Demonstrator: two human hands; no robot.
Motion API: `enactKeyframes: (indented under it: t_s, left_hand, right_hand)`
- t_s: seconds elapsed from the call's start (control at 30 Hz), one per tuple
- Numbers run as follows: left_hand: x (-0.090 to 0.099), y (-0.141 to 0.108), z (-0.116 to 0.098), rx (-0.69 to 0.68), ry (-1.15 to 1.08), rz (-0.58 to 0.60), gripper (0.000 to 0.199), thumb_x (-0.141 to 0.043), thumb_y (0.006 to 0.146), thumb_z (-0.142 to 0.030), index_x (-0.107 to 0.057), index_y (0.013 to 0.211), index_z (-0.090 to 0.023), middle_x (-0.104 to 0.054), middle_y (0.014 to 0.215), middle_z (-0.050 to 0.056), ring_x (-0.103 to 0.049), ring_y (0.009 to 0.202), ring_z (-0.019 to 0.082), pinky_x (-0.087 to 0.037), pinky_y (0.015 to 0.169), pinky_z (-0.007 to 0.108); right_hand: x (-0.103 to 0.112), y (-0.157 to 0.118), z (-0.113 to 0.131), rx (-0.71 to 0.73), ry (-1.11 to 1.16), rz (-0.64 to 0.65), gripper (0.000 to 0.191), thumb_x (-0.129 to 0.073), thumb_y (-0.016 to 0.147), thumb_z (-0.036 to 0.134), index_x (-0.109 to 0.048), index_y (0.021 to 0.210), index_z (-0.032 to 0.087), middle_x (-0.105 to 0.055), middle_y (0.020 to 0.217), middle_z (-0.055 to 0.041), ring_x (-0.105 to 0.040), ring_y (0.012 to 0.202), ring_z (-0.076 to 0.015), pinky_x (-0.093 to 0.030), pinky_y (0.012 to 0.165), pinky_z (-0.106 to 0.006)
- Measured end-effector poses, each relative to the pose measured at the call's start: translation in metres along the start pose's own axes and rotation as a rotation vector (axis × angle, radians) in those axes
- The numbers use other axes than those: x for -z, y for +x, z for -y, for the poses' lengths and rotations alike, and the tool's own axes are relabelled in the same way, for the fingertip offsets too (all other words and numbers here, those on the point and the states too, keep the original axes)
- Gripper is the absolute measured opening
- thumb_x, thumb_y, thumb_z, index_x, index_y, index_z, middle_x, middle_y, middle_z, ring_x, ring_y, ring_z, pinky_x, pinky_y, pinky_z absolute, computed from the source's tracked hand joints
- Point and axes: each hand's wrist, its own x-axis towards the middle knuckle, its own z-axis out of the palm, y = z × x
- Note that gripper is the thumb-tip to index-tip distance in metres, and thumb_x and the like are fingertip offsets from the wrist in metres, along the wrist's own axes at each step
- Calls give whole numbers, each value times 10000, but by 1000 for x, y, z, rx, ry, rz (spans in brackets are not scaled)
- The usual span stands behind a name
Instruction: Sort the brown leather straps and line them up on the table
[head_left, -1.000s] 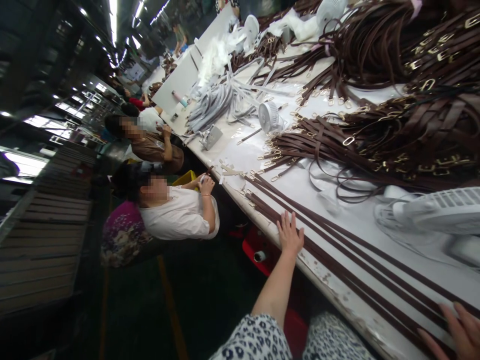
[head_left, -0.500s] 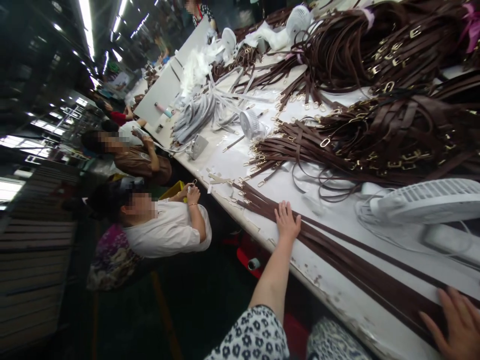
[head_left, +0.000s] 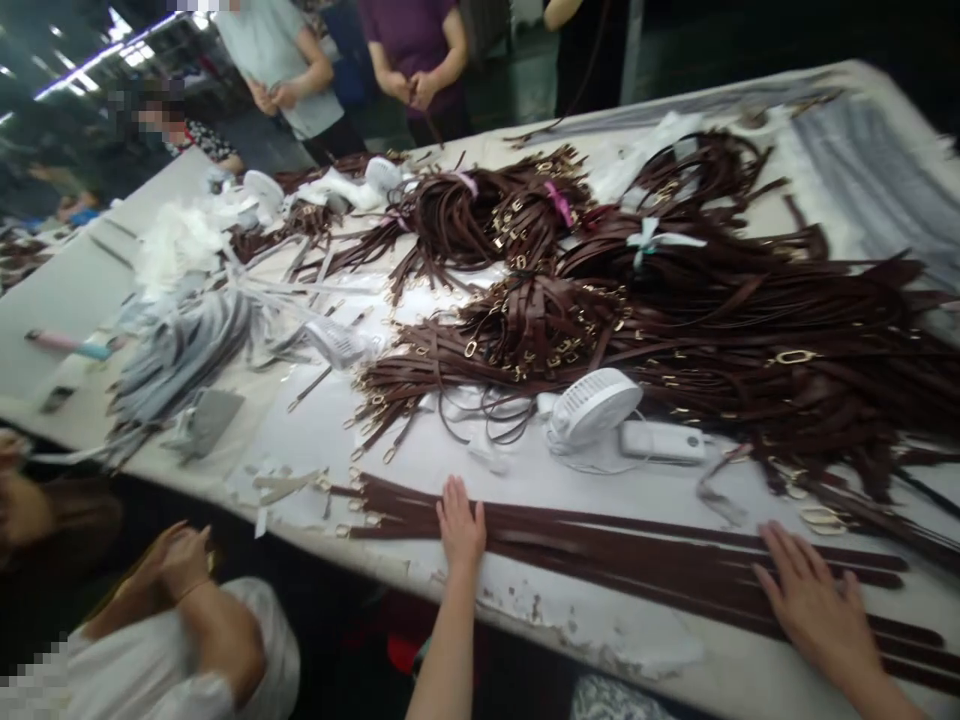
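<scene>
Swung rightward and levelled since the earlier frame, now with the laid-out brown straps (head_left: pixel 600 555) in view right to their ends, between 7 and 4 o'clock. Now fully in sight too at 4 o'clock: the right hand (head_left: pixel 814 600), cut off before at the lower corner. Open on both sides, with nothing clenched: the left hand (head_left: pixel 460 530) still flat on the straps at 6 o'clock, the right resting across them, fingers spread, near their plain ends. Gold clips (head_left: pixel 360 505) at the other ends, toward 7 o'clock.

Beneath, a long pale table (head_left: pixel 540 600), scuffed and peeling along the near edge. Spread over it: a tangled strap heap (head_left: pixel 735 300) at 3 o'clock, tied in places with magenta and white; a white fan (head_left: pixel 600 400) lying just in front of the heap; grey strips (head_left: pixel 195 345) bunched at 9.

Beyond the table, a purple-topped person (head_left: pixel 416 60) near 12 o'clock and a light-topped person (head_left: pixel 285 80) at 11. Close by at 8, a white-sleeved person (head_left: pixel 225 640). Dim around, with strip lights (head_left: pixel 97 65) at 10.
</scene>
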Motion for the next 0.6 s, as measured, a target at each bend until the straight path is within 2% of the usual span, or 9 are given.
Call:
enactKeyframes:
  t_s: [0.1,0.17,0.23,0.3,0.37,0.43,0.5,0.57,0.6]
  left_hand:
    - [7,7,-5,-47,-54,-16,575,-259,1026,-425,-370,1538,-188,-387,1611,126,-318,1516,282,-257,1240,534]
    - [11,13,-12,-50,-83,-38,608,-228,1025,-447,-404,1512,-127,-433,1569,196,-354,1493,337,-290,1203,605]
    - [11,15,-24,-51,-113,-64,663,-197,1010,-479,-437,1481,-78,-486,1514,250,-412,1455,374,-369,1152,626]
    - [8,8,-44,-38,-223,-72,713,-225,981,-519,-478,1440,-35,-509,1479,288,-454,1425,387,-418,1135,598]
    - [3,-11,-74,7,-420,-27,719,-311,941,-561,-526,1409,-60,-524,1475,272,-481,1408,381,-404,1166,570]
    - [-3,-39,-113,73,-618,67,672,-390,903,-598,-583,1381,-167,-560,1469,198,-499,1400,356,-369,1202,542]
    - [-7,-70,-156,144,-779,135,572,-438,873,-627,-656,1306,-322,-603,1443,105,-488,1414,310,-353,1220,450]
    - [-9,-95,-196,235,-907,283,504,-566,777,-657,-735,1174,-397,-643,1393,90,-481,1414,314,-360,1204,383]
    - [-9,-103,-213,302,-967,421,503,-650,702,-651,-762,1122,-398,-647,1387,90,-463,1427,321,-347,1206,360]
  right_hand:
    - [-13,-5,-15,-72,14,-23,633,-236,992,473,-178,1605,327,-437,1571,-78,-406,1424,-339,-146,1155,-763]
    - [-15,7,-24,-102,54,-111,613,-269,1001,462,-260,1586,279,-469,1543,-107,-413,1412,-343,-239,1161,-717]
    - [-7,36,-31,-88,110,-251,606,-336,998,454,-343,1550,204,-505,1492,-154,-438,1382,-352,-351,1146,-621]
    - [9,83,-34,-31,161,-343,581,-383,994,435,-411,1499,149,-554,1414,-180,-481,1326,-343,-407,1126,-547]
    - [28,142,-31,14,177,-344,538,-374,1002,414,-474,1430,105,-597,1336,-192,-517,1261,-328,-427,1112,-521]
    - [45,209,-22,67,177,-307,502,-360,1007,382,-512,1387,92,-600,1347,-185,-502,1284,-297,-420,1130,-469]
    - [57,277,-9,121,161,-249,482,-383,997,345,-510,1405,123,-568,1421,-157,-463,1345,-276,-372,1170,-464]
    - [66,340,5,163,126,-182,489,-394,986,294,-482,1446,154,-514,1499,-135,-401,1414,-273,-262,1223,-518]
    - [70,368,11,184,103,-142,506,-412,976,268,-462,1467,157,-474,1537,-131,-357,1449,-270,-198,1243,-534]
